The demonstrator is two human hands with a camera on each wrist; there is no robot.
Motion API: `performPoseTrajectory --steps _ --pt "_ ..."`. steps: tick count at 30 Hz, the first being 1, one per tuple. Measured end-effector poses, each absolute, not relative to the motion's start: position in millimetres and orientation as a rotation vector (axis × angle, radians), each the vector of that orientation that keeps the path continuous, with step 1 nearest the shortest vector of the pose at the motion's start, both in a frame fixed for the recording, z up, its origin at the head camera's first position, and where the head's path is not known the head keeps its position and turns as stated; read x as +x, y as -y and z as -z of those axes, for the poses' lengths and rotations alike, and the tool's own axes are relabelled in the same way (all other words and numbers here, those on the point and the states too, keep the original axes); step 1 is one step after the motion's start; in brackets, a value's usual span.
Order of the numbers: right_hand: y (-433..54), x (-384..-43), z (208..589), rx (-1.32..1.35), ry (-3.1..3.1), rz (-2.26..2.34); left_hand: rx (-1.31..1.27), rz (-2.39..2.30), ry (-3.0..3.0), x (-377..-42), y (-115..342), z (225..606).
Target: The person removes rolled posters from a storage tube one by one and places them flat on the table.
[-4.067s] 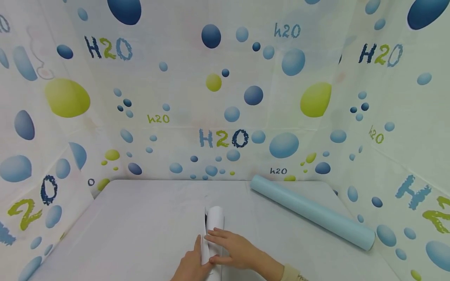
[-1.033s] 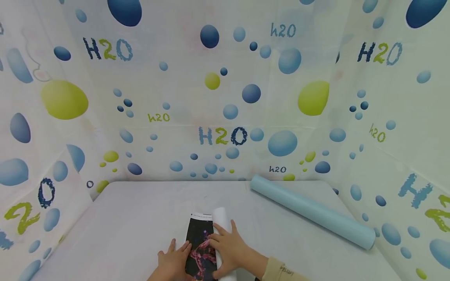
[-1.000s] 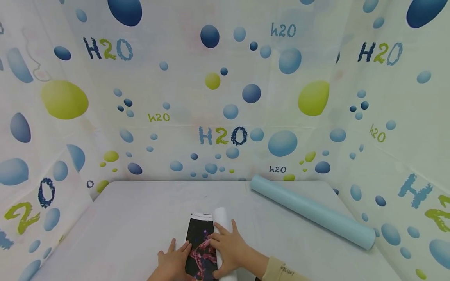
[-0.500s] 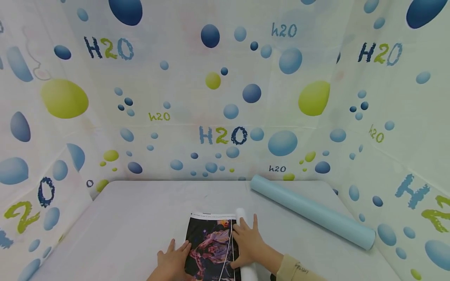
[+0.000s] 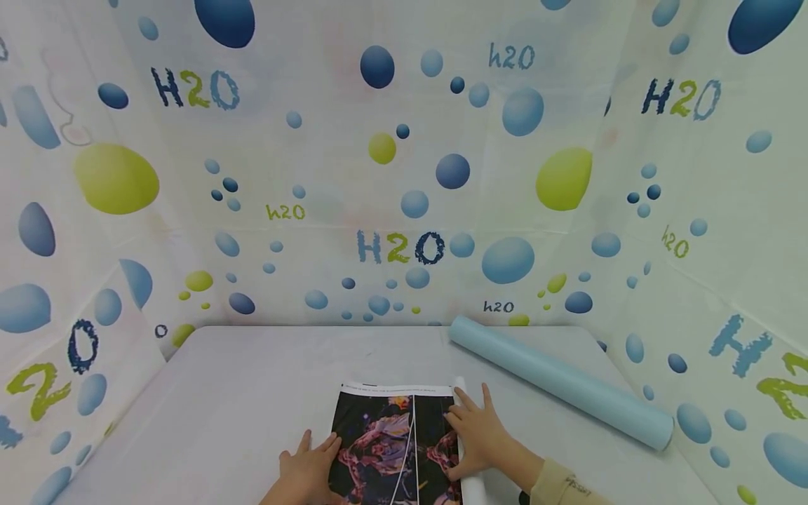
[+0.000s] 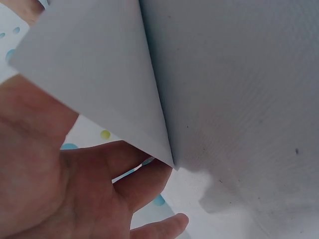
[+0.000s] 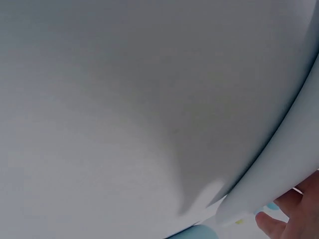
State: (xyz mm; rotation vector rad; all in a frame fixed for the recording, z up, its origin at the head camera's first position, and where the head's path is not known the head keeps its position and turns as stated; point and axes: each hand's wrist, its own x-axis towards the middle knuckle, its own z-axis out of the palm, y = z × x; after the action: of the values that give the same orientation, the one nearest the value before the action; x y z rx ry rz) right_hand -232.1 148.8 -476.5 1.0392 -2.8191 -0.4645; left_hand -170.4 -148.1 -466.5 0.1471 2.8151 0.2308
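In the head view a partly unrolled poster lies on the white table, with dark, colourful pictures split by white lines. Its right side is still a white roll. My left hand rests on the left edge, fingers spread. Across the roll lies my right hand, its fingertips and thumb on the printed side. From the left wrist, the poster's blank white side covers some fingertips of the left hand. The right wrist view has fingers of the right hand against the curved white roll.
A long light-blue roll lies slanted across the table's right side, beyond my right hand. The white table meets a hanging sheet with blue and green bubbles and "H2O" lettering at the back and sides.
My right hand has moved right with the roll, which has thinned as more of the printed picture opens out. The left hand stays nearly in place on the left edge.
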Motion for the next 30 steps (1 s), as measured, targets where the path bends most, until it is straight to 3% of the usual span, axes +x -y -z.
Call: performPoseTrajectory --steps 30 --pt "-197.4 -239.1 478.9 1.006 2.907 0.242 0.121 -0.251 -2.810 -177.7 161.8 468.3"
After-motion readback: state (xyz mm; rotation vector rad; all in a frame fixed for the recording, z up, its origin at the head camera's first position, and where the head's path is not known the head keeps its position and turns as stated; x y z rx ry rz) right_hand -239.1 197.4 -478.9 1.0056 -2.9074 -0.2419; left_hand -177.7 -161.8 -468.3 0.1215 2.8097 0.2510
